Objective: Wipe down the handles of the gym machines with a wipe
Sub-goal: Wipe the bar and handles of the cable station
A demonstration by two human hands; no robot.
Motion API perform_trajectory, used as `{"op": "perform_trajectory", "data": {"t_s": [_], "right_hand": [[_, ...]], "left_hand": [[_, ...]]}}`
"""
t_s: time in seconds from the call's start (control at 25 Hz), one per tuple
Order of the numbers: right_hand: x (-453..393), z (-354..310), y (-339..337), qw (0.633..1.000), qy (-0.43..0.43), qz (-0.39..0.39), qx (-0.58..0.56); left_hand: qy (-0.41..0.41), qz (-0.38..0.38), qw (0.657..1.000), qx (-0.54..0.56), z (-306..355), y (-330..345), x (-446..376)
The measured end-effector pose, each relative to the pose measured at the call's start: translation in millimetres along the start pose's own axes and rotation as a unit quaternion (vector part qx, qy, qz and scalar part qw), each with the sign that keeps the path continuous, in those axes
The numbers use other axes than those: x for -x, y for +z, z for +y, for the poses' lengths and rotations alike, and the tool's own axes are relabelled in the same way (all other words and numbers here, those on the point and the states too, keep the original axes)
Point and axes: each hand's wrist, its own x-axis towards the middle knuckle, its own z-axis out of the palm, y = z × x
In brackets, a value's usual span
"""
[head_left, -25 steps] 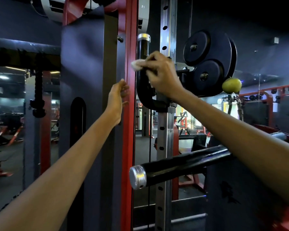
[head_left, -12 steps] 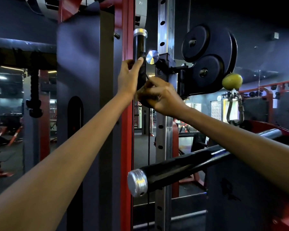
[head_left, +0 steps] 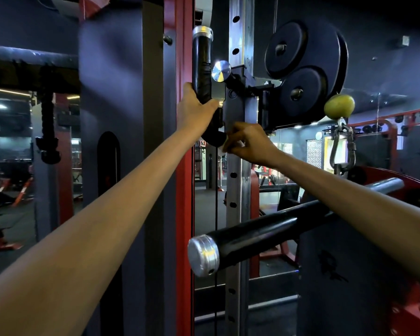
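Note:
An upright black handle with a silver cap stands on the pulley carriage of the cable machine. My left hand is wrapped around its lower part. Just below, my right hand pinches a small white wipe against the curved black base of the handle. Most of the wipe is hidden by my fingers. A second, longer black handle with a silver end cap sticks out toward me lower down.
A perforated steel upright and a red frame post run vertically. Black pulley discs, a silver knob, a green ball and a carabiner hang at right. A dark padded panel stands left.
My left hand rose from the red post and gripped the upright handle. My right hand slid the wipe down from the handle's top to its curved base.

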Motion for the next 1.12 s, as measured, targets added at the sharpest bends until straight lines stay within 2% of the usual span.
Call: {"op": "perform_trajectory", "data": {"t_s": [0.08, 0.12, 0.2, 0.24, 0.28, 0.36, 0.52, 0.6, 0.68, 0.76, 0.88, 1.0, 1.12], "right_hand": [[0, 13, -2, 0.993, 0.108, -0.017, -0.041], [-3, 14, -6, 0.979, 0.177, 0.006, -0.104], [-14, 3, -14, 0.919, 0.272, 0.078, -0.273], [-20, -7, -16, 0.893, 0.277, 0.09, -0.344], [-24, -15, -16, 0.888, 0.26, 0.08, -0.37], [-23, -21, -12, 0.91, 0.205, 0.043, -0.359], [-19, 4, -11, 0.968, 0.174, 0.011, -0.178], [-25, 14, -9, 0.981, 0.181, -0.023, -0.073], [-31, 10, -7, 0.981, 0.186, -0.044, -0.026], [-36, 3, -5, 0.972, 0.226, -0.047, -0.053], [-36, -11, -14, 0.935, 0.295, -0.061, -0.188], [-33, -24, -24, 0.917, 0.275, -0.069, -0.28], [-27, -27, -21, 0.934, 0.225, -0.043, -0.275]], "left_hand": [[0.009, -0.007, 1.0, 0.023, -4, 0, 0], [0.017, -0.007, 0.999, 0.031, -6, 1, -1], [0.032, 0.004, 0.999, 0.03, -9, 2, -2], [0.036, 0.009, 0.999, 0.026, -10, 2, -2], [0.039, 0.011, 0.999, 0.025, -11, 3, -2], [0.041, 0.008, 0.999, 0.024, -12, 3, -3], [0.04, 0.013, 0.999, 0.014, -14, 3, -5], [0.041, 0.007, 0.999, 0.018, -15, 3, -5], [0.038, 0.004, 0.999, 0.026, -14, 4, -4], [0.029, 0.004, 0.999, 0.037, -11, 3, -3], [0.025, 0.008, 0.998, 0.06, -8, 4, -1], [0.026, 0.014, 0.997, 0.065, -8, 5, 0], [0.015, 0.01, 0.998, 0.067, -9, 5, -1]]}}
